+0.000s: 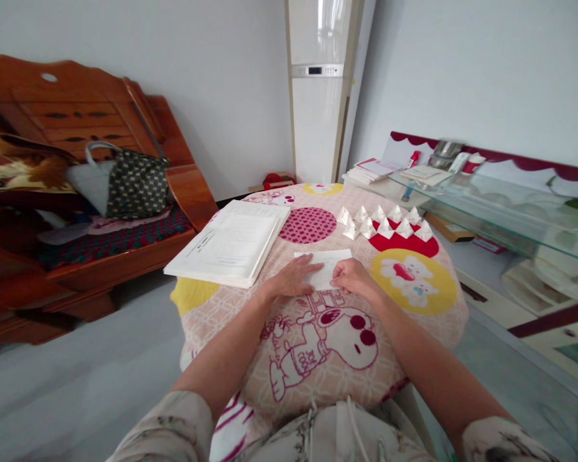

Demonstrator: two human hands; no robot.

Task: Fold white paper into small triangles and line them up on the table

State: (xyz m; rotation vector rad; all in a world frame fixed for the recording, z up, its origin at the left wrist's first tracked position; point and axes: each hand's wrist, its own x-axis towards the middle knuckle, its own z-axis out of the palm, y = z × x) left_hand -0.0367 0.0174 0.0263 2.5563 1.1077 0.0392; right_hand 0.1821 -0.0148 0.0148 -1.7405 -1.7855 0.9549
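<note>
A small white sheet of paper (323, 276) lies on the cloth-covered round table in front of me, its far edge slightly uneven. My left hand (291, 277) rests flat over its left side, fingers apart and pointing inward. At the right edge of the sheet, my right hand (352, 278) has its fingers curled and pinched at the paper. Beyond and to the right stand several folded white paper pyramids (384, 226) in two rows. A thick stack of printed paper sheets (226, 244) lies to the left of my hands.
The patterned tablecloth (313, 391) reaches close to my body. A wooden bench (96, 263) with bags on it stands at left, and a tall white air conditioner (318, 122) at the back. A glass-topped cabinet (501, 212) holding papers and containers runs along the right.
</note>
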